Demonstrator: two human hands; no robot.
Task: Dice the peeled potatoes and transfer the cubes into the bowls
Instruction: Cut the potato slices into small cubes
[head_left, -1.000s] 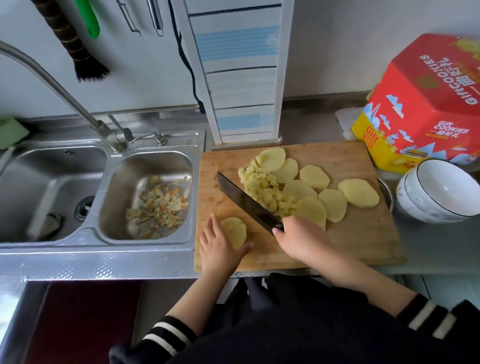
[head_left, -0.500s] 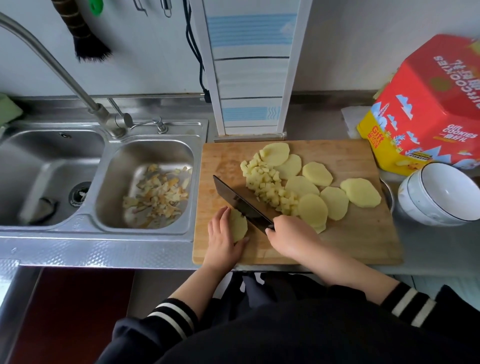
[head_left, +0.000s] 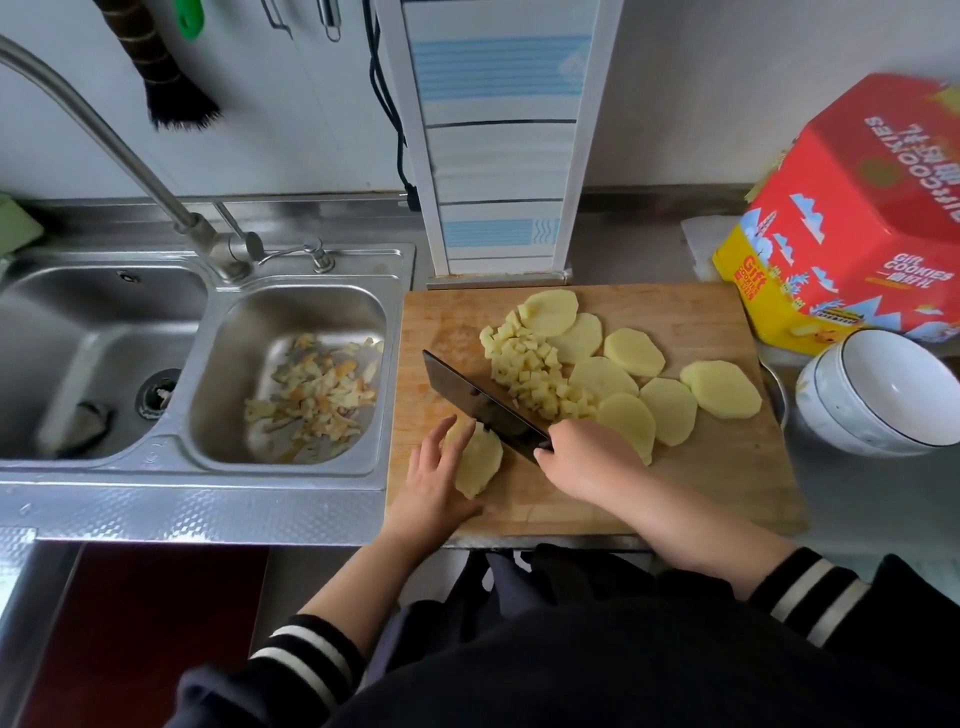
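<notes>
Potato peelings (head_left: 311, 389) lie in the right sink basin (head_left: 223, 395); a red cookie tin (head_left: 852, 218) stands on the desk (head_left: 857, 499).

Even, soft daylight-like illumination is seen across the cutting board (head_left: 675, 332), with only faint shadows cast beside it. Dull glare is noted on the steel sink (head_left: 291, 332) left of the board. Straight lines are bowed by wide-angle distortion, and the cookie box (head_left: 857, 218) right of the board is smeared at its top edge.
</notes>
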